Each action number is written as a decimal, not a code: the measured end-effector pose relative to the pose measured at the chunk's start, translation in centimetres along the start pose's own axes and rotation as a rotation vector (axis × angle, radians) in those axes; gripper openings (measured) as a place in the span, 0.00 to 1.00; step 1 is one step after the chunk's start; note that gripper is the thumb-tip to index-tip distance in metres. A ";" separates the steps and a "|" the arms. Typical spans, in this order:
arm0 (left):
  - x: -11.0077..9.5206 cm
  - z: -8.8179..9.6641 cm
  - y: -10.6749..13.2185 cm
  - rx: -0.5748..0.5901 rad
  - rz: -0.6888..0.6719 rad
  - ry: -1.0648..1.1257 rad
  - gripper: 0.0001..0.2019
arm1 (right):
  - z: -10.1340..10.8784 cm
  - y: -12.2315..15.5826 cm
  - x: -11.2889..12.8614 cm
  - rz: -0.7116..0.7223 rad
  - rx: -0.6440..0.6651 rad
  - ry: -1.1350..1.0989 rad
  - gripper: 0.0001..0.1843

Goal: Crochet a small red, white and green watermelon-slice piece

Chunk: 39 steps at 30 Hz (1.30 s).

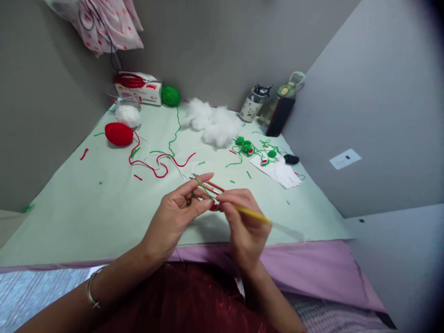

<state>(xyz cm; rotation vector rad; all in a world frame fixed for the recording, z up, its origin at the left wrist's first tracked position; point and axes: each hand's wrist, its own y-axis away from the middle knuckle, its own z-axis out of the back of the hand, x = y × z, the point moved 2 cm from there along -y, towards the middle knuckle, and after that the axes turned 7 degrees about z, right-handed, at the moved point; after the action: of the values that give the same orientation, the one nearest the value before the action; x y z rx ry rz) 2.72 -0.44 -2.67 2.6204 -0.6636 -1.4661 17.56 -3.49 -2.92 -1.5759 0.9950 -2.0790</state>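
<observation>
My left hand [180, 208] is closed in a pinch on a strand of green yarn [204, 188] that runs over its forefinger. My right hand [243, 222] grips a yellow crochet hook [251, 213], its tip meeting the yarn between the two hands. A small red piece shows just under the fingertips. Beneath the hands lie scissors [213, 185] with orange handles on the pale green table cover [86, 208].
A red yarn ball [119, 133], a white ball [127, 115], a green ball [170, 95] and a box [138, 90] sit at the back left. White stuffing [213, 122], small green crochet pieces [247, 147], white paper [280, 172], a jar and a bottle [280, 108] are at the right.
</observation>
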 end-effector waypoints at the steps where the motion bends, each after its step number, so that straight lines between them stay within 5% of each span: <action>1: 0.2 -0.2 0.0 0.010 0.023 0.027 0.22 | -0.3 0.3 0.1 0.084 0.002 0.109 0.12; 5: 0.6 -0.2 -0.1 0.106 0.222 0.126 0.21 | -0.3 0.6 0.1 0.201 -0.051 0.193 0.14; 12: -0.3 0.5 0.1 0.102 0.128 -0.010 0.20 | 0.7 -0.7 -0.4 -0.203 -0.105 -0.346 0.09; 24: -0.4 0.2 -0.1 0.092 0.178 0.034 0.22 | -0.1 -0.8 0.0 -0.032 -0.021 -0.116 0.09; 32: -0.9 0.9 -0.1 0.150 0.238 0.044 0.19 | 1.0 -1.0 -0.7 -0.198 -0.148 -0.367 0.09; 36: -0.9 0.6 0.0 0.101 0.147 -0.040 0.19 | 1.0 -1.0 -0.5 -0.224 -0.130 -0.375 0.10; 39: -0.6 -0.1 0.4 -0.012 0.006 -0.156 0.25 | 0.2 -0.2 0.1 -0.053 -0.013 -0.075 0.10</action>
<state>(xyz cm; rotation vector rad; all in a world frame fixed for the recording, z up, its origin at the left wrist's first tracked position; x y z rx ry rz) 2.36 -0.53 -2.05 2.5116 -0.6733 -1.6804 17.78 -3.47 -2.70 -1.6911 0.9527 -2.0348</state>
